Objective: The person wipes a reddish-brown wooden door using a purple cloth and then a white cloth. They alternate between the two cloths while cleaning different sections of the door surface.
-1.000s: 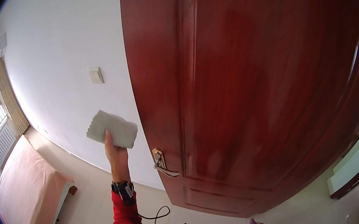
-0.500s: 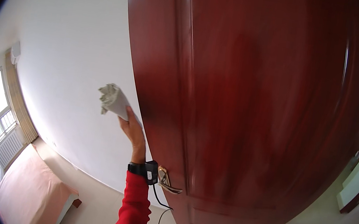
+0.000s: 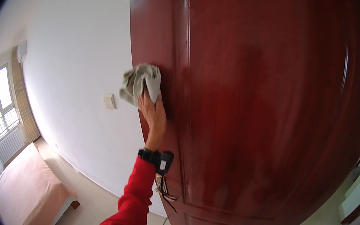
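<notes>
Grips crumpled grey-green cloth (image 3: 136, 82) in left hand (image 3: 154, 115) at glossy dark-red wooden door (image 3: 260, 106), centre, with pink-draped bed (image 3: 31, 188) lower left and shiny metal handle (image 3: 159, 181) half-hidden, but cannot tell off-frame right fingers.

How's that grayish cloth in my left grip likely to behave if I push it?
Probably floppy: the cloth bunches into loose folds at your left grip. Likely light for its size, as its edges look thin. Pushed, it may crumple, given those soft creases.
</notes>
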The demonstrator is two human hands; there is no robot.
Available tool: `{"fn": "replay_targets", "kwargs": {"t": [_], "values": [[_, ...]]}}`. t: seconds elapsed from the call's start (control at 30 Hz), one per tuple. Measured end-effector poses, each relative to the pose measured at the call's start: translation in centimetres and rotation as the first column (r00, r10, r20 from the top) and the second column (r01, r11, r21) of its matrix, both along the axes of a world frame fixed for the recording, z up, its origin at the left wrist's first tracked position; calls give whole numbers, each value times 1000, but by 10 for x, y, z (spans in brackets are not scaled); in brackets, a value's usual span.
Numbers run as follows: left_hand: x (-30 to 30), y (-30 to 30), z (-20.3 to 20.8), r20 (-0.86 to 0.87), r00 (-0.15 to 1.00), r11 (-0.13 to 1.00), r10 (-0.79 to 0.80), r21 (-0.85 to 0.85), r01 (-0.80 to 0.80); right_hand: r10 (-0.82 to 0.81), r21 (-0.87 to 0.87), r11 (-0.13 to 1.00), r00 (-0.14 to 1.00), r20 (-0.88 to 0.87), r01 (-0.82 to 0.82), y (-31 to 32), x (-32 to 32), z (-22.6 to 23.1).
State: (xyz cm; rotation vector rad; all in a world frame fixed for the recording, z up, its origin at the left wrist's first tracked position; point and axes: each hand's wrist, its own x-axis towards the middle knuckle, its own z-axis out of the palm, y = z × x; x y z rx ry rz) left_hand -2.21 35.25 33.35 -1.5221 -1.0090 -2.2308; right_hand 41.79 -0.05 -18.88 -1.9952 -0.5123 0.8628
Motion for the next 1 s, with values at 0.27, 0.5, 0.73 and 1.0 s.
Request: {"fn": "replay_targets", "kwargs": {"t": [0.27,0.5,0.73,1.0], "values": [[-20,29,130,-130,989,983,73,178,-49,72,2,997,997,7,-72,34,12,25],[-26,42,214,-53,989,971,138,204,-125,105,16,994,994,14,-105,51,14,26],[-32,60,257,73,997,989,28,141,-38,118,29,993,993,14,-118,60,17,20],[-8,49,277,27,998,977,-50,211,44,117,24,993,993,17,-118,69,21,14]]}}
